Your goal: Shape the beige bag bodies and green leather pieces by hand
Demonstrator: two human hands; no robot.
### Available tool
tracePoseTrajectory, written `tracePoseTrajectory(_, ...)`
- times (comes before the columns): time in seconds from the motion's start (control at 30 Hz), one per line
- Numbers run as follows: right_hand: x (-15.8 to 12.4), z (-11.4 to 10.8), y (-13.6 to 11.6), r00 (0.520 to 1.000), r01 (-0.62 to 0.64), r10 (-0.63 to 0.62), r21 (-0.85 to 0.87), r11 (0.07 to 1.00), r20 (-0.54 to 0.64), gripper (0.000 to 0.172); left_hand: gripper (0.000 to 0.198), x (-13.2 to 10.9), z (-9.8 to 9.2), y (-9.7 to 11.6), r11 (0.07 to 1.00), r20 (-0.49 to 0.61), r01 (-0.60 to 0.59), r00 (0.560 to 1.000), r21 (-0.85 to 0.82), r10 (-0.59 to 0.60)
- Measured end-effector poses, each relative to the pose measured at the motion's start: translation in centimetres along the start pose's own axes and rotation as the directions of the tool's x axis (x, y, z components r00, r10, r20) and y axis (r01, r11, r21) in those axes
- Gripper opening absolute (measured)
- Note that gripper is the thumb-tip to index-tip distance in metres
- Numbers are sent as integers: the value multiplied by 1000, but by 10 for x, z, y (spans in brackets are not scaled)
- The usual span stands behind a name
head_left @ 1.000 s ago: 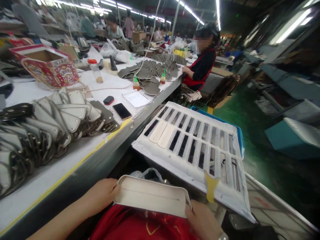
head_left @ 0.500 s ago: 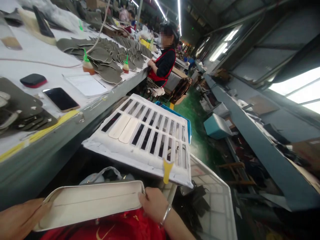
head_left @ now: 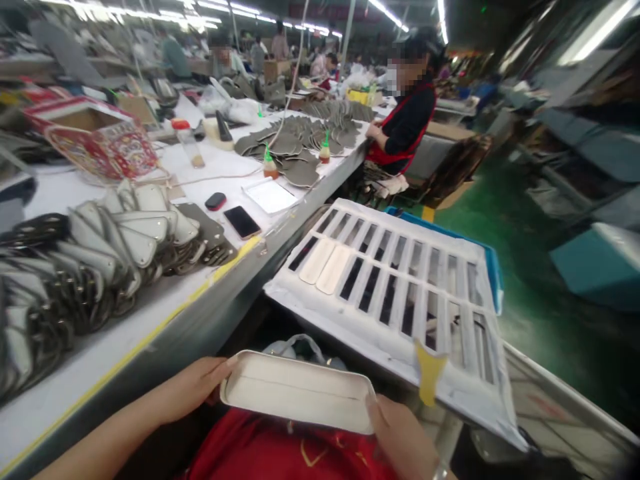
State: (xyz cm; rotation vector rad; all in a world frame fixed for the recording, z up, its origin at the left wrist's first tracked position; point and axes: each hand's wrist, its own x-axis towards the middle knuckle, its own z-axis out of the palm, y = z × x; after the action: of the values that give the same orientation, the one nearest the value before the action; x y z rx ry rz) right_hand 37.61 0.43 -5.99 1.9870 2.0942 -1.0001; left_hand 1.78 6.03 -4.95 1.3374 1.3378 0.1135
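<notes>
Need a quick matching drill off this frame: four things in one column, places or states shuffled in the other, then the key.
Things
1. cream panel
2. phone
3. yellow scraper
4. two cream strips

Places or states
A. lying in slots of the white slotted board
B. held at both ends by the left hand and the right hand
C. screen up on the white table, near its yellow edge stripe
D. at the near edge of the slotted board

Pairs: 1-B, 2-C, 3-D, 4-A
</notes>
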Motion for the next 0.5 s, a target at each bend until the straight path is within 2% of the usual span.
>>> tracePoseTrajectory(0.1, -2, 2, 2, 1000, -24, 24, 97, 995, 6, 46, 68, -5, -3, 4, 991, 32, 32, 999, -134, -28)
tracePoseTrajectory(0.17, -4, -1, 0, 997, -74, 74, 65, 995, -4, 45, 67, -6, -1, 9, 994, 29, 43, 999, -103, -40)
tracePoseTrajectory(0.23, -6, -3, -3, 996, -91, 90, -42, 995, -23, 39, 60, -7, 3, 15, 995, -33, 35, 999, 98, -32)
tracePoseTrajectory(0.33, -6, -4, -4, 999, 31, -33, -216, 976, -6, 29, 52, -9, 9, 22, 897, -113, 16, 993, 441, 38)
tracePoseTrajectory(0.4, -4, -2, -1, 992, 123, -125, -273, 954, 10, 28, 51, -9, 11, 24, 847, -118, 19, 992, 532, 52)
tracePoseTrajectory(0.5, -3, 4, 5, 987, 156, -160, -273, 949, 8, 27, 51, -8, 12, 23, 829, -117, 33, 992, 559, 40)
